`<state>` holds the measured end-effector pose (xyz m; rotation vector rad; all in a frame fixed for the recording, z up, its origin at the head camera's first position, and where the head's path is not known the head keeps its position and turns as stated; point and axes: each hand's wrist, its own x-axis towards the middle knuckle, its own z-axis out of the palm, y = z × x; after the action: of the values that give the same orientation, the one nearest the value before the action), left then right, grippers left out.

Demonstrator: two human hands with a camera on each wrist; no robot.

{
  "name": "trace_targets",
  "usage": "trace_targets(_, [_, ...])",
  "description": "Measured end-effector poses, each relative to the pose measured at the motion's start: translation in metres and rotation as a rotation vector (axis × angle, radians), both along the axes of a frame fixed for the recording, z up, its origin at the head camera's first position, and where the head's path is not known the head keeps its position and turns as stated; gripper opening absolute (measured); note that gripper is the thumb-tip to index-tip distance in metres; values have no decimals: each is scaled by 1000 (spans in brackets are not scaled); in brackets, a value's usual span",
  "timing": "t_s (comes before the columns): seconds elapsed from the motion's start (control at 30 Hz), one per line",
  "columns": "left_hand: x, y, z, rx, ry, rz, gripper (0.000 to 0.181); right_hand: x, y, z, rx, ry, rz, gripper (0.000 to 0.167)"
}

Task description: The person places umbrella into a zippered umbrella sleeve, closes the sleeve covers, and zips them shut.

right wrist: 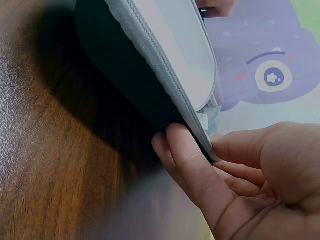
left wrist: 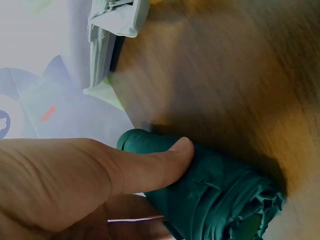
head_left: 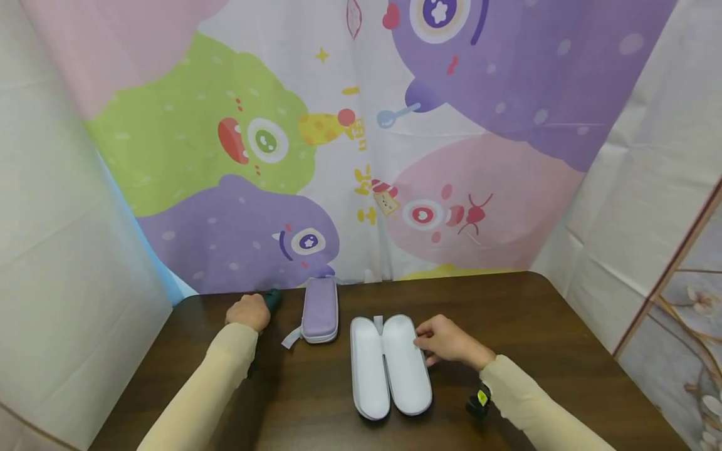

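Note:
In the left wrist view my left hand (left wrist: 95, 175) grips a dark green folded umbrella (left wrist: 210, 185), the thumb laid across its wrapped cloth. From the head view, that left hand (head_left: 248, 312) is at the table's far left, with the umbrella's end (head_left: 272, 299) showing past it. A long zippered case (head_left: 408, 369) lies unzipped and spread in two halves, white inside. My right hand (head_left: 448, 341) pinches the rim of its right half. Seen from the right wrist, the thumb is inside the edge and the fingers (right wrist: 185, 155) press the dark green outer shell (right wrist: 125, 70).
A closed lilac zippered case (head_left: 320, 310) with a pale strap lies between the left hand and the open case. The brown wooden table (head_left: 485, 300) meets a cartoon-printed curtain (head_left: 361, 156) at its back edge. White cloth hangs at both sides.

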<state>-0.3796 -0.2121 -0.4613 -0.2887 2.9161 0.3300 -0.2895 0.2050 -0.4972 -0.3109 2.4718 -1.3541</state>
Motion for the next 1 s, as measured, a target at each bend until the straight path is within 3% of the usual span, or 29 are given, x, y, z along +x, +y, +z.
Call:
trace_targets(0.23, [8, 1, 2, -4, 17, -42, 50, -1, 0, 0, -2, -3, 0, 31])
trace_targets(0.47, [17, -4, 0, 1, 96, -117, 37, -1, 0, 0, -7, 1, 0, 30])
trace_targets(0.6, [16, -7, -1, 17, 95, -102, 37, -1, 0, 0, -15, -1, -7, 32])
trace_targets(0.83, [9, -4, -5, -44, 71, -52, 38, 1, -1, 1, -38, -7, -2, 32])
trace_targets(1.0, [13, -1, -9, -83, 89, -81, 44, 2, -2, 2, -23, -1, 0, 30])
